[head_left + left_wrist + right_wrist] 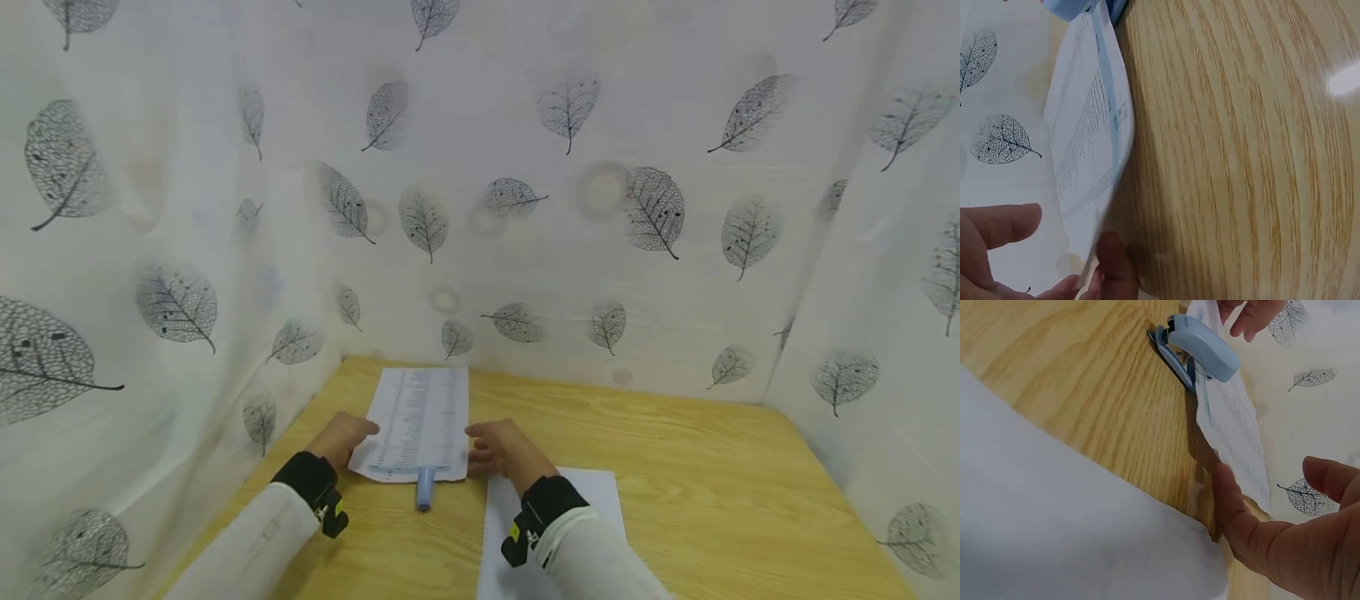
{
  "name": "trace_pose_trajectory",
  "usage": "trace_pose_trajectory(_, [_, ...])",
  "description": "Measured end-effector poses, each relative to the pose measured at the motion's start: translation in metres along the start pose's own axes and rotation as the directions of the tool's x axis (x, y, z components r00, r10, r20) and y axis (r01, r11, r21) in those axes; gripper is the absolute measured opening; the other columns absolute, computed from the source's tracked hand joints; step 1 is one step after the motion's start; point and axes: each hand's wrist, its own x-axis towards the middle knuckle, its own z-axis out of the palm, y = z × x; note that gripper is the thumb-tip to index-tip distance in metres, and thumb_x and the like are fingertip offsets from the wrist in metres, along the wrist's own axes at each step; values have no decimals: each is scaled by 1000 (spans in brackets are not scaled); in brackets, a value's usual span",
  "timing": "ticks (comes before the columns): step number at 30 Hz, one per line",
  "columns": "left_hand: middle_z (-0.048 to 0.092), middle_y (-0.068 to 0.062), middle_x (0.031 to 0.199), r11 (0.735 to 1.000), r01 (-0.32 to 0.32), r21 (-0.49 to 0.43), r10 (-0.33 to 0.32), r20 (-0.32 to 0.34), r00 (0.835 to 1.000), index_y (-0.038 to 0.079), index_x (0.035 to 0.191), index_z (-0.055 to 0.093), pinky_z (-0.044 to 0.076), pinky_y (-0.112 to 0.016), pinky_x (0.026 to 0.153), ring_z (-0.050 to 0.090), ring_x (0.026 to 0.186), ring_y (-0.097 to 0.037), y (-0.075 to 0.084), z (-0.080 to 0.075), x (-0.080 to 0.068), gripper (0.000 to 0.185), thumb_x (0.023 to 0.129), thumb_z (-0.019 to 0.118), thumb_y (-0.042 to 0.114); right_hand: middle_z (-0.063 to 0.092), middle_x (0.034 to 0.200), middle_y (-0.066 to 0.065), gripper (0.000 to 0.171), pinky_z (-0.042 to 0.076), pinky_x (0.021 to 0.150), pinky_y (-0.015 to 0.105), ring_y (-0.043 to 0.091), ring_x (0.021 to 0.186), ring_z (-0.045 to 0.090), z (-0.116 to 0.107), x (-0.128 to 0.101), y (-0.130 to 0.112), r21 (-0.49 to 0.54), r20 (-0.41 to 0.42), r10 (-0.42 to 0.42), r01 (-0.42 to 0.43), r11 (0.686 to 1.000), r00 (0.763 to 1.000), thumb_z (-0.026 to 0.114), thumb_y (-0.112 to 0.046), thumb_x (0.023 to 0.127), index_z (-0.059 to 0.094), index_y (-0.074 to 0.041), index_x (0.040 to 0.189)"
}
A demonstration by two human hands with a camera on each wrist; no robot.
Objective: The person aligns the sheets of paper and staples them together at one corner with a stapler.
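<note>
A printed paper (pixel 420 417) lies on the wooden table (pixel 675 450), its near edge inside the jaws of a light blue stapler (pixel 425 487). My left hand (pixel 345 437) is at the paper's left edge. In the left wrist view the thumb (pixel 1113 259) and a finger (pixel 997 225) pinch the lifted edge of the paper (pixel 1088 144). At the paper's right edge is my right hand (pixel 498 446). Its thumb (pixel 1235 506) touches the sheet (pixel 1235 431) while the fingers (pixel 1329 478) stay spread above it. The stapler (pixel 1197 347) grips the sheet's end.
A blank white sheet (pixel 558 525) lies on the table under my right forearm, also seen as the white sheet (pixel 1054 519) in the right wrist view. Leaf-patterned white curtains (pixel 570 208) close in the table at the back and both sides.
</note>
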Motion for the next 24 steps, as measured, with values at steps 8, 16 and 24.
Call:
trace_pose_trajectory(8, [60, -28, 116, 993, -77, 89, 85, -91, 992, -19, 129, 51, 56, -44, 81, 61, 97, -34, 0, 13, -1, 42, 91, 49, 0, 68, 116, 23, 37, 60, 82, 36, 26, 91, 68, 7, -2, 10, -63, 6, -27, 27, 998, 1000, 70, -11, 96, 59, 9, 125])
trace_pose_trajectory(16, [53, -32, 129, 971, -234, 44, 238, -132, 962, -17, 139, 44, 48, -48, 96, 55, 109, -39, 13, 12, -9, 54, 88, 43, -1, 69, 113, 23, 45, 60, 77, 34, 21, 79, 67, 6, -5, 12, -84, 27, -64, 66, 994, 998, 64, 2, 96, 50, 6, 139])
trace_pose_trajectory(24, [56, -26, 125, 948, -309, -75, 290, -193, 937, -6, 146, 42, 51, -31, 74, 61, 102, -33, 37, 12, -16, 53, 94, 45, -1, 69, 121, 18, 47, 58, 90, 40, 23, 97, 70, 0, -6, 9, -125, 72, -193, 201, 972, 979, 62, -8, 100, 49, 5, 143])
